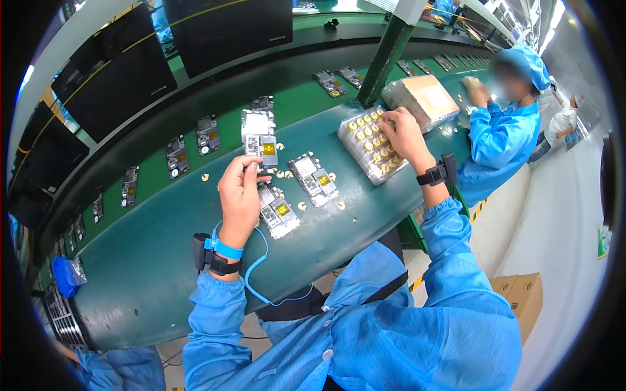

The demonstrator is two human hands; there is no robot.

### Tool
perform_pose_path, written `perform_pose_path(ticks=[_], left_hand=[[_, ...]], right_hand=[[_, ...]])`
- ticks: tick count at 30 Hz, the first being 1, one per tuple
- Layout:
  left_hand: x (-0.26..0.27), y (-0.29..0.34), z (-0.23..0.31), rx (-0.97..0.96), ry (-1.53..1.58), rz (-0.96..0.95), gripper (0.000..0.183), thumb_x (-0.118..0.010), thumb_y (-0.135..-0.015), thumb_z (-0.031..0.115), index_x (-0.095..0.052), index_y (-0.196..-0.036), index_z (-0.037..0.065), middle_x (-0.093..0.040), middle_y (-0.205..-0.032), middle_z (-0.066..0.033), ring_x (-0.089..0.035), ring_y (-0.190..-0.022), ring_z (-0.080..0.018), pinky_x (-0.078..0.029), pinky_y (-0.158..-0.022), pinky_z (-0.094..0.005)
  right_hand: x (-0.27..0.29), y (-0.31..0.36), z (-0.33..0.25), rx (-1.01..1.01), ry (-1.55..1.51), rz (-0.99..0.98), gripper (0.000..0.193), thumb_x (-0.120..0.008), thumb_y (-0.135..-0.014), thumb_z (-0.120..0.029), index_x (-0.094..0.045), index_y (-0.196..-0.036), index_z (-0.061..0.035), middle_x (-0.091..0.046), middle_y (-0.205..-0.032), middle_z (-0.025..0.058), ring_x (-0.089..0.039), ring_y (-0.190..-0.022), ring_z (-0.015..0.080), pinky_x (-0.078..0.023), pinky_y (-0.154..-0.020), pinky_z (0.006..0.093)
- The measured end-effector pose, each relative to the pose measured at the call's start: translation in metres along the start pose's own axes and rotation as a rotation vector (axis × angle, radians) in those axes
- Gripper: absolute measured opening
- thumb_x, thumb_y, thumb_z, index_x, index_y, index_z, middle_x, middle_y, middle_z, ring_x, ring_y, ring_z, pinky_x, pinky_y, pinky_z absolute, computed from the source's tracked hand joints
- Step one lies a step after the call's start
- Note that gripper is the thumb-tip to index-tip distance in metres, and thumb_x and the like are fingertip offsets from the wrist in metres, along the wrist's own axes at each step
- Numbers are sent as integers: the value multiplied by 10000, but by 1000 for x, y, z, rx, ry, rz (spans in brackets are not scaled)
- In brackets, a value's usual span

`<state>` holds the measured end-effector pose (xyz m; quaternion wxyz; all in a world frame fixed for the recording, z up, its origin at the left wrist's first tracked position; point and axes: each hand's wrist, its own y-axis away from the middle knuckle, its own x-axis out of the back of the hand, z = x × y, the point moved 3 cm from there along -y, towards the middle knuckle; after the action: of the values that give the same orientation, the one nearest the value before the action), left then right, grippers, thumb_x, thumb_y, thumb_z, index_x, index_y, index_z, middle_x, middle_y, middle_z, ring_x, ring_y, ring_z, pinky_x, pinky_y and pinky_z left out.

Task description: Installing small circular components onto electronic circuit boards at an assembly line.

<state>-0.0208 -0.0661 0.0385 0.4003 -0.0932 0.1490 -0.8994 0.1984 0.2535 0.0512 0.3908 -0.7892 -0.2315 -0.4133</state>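
My left hand (pixel 238 195) pinches the lower edge of a phone circuit board (pixel 258 124) with silver shields and a yellow patch. Two similar circuit boards, a middle one (pixel 314 179) and a nearer one (pixel 279 212), lie on the green mat beside it. Small cream-coloured pieces (pixel 302 206) are scattered around them. To the right, my right hand (pixel 405 135) reaches over a clear plastic tray (pixel 355 148) of round gold-coloured parts. Its thumb and fingertips are together at the tray's upper right; whatever they grip is too small to make out.
Behind the tray sits a wrapped block-like stack (pixel 427 101). A green post (pixel 385 58) rises beside it. More boards (pixel 208 135) line the green strip along the far side. A blue cord (pixel 255 270) trails from my left wrist. One co-worker (pixel 499 130) works at the right.
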Motion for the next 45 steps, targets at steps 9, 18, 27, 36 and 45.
perform_pose_path(ticks=[9,18,27,36,45], left_hand=[[-2,6,9,-4,-11,-95,190,-532,-1070,62,-663,-1041,-73,-650,-1075,-89,-660,-904,-134,-573,-795,-286],[-11,11,18,-47,-29,-131,106,-644,-1004,50,-685,-987,-47,-664,-964,-64,-605,-823,-96,-482,-715,-244],[-1,17,18,-95,-47,-3,61,-635,-999,-27,-658,-1034,-71,-646,-1015,-81,-633,-907,-129,-518,-777,-260],[-11,13,18,-135,-36,-19,63,-627,-1007,-10,-646,-1001,-70,-647,-1007,-83,-603,-857,-126,-485,-722,-260],[-9,12,32,-130,-230,-183,39,-663,-953,-27,-660,-939,-63,-656,-941,-104,-620,-814,-161,-482,-700,-280]], right_hand=[[-8,5,-25,136,-49,193,110,-599,-1001,-87,-636,-1012,16,-618,-936,193,-639,-928,401,-520,-829,454],[-25,23,-120,-273,-1108,-203,193,-609,-1066,-211,-678,-1052,-32,-628,-804,-27,-548,-686,35,-450,-602,201],[-75,45,-216,-68,-1511,-227,125,-708,-979,-78,-687,-1038,31,-708,-889,41,-668,-794,76,-558,-687,249],[-27,44,-193,60,-1036,-148,160,-748,-920,-114,-720,-931,44,-694,-836,96,-642,-705,141,-499,-612,301],[-12,40,-186,332,-822,-296,132,-709,-893,-64,-705,-943,58,-681,-803,181,-690,-723,283,-547,-673,376]])
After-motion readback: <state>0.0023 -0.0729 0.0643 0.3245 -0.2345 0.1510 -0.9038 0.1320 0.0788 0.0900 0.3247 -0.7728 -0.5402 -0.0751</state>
